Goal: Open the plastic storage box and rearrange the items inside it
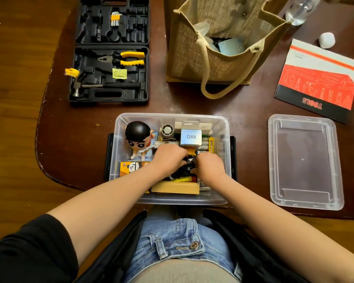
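Note:
The clear plastic storage box (119, 127) stands open at the table's near edge, packed with small items. Its lid (305, 162) lies flat to the right. Both hands are inside the box. My left hand (169, 157) and my right hand (209, 167) curl their fingers around a black object (189, 161) in the middle of the box, mostly hidden under them. A cartoon figurine (138, 137) lies at the box's left, a white Q88 carton (191, 136) at the back, batteries (205, 145) beside it, and a tan flat box (175, 187) at the front.
An open black tool case (110, 50) with pliers and a hammer lies at the back left. A jute bag (217, 48) stands behind the box. A red TOOLS booklet (319, 80) lies at the right, with a clear bottle (300, 11) and a white ball (327, 40) beyond it.

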Available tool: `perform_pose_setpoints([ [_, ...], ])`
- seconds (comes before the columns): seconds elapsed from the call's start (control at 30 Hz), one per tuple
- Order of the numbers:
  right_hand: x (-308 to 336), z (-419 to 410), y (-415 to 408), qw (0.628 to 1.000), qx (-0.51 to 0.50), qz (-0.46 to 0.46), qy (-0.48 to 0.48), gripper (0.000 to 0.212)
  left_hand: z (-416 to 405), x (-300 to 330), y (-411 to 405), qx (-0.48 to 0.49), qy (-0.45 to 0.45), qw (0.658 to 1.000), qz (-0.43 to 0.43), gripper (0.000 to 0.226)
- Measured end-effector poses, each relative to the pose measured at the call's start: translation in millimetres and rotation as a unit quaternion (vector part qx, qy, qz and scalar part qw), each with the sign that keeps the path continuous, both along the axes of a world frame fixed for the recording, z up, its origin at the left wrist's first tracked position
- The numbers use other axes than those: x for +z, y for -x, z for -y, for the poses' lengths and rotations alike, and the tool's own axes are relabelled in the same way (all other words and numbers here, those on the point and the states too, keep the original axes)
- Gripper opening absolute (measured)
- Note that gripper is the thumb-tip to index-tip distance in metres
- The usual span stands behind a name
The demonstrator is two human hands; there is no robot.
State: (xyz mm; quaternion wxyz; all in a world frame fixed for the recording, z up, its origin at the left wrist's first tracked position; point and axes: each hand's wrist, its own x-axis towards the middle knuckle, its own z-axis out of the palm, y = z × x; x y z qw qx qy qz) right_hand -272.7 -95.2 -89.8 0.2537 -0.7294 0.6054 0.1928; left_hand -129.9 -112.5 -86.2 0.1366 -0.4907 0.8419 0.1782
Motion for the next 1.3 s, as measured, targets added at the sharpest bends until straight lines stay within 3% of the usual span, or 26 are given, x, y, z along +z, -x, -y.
perform_pose_setpoints([
  [0.27,-2.9,-3.2,-2.7,0.998,-0.059,0.023,-0.002,0.017,2.0,0.5,8.6,0.015,0.015,0.999,0.030,0.027],
  [0.63,-2.6,-5.0,-9.2,0.997,-0.070,-0.024,0.017,0.011,0.6,0.5,10.3,0.046,0.001,0.999,0.013,0.024],
  [0.83,-0.3,-10.0,-2.2,0.993,-0.091,0.049,-0.050,0.034,1.6,-1.6,6.0,0.052,-0.010,0.999,-0.009,0.022],
  [1.1,-3.9,-19.7,-4.3,0.996,-0.076,0.032,-0.028,0.027,4.1,-2.0,4.8,0.048,-0.019,0.999,-0.014,0.020],
  [1.3,-4.4,-13.2,-4.7,0.992,-0.095,0.041,-0.068,0.035,5.5,-2.7,5.7,0.046,-0.022,0.999,-0.005,0.019],
])
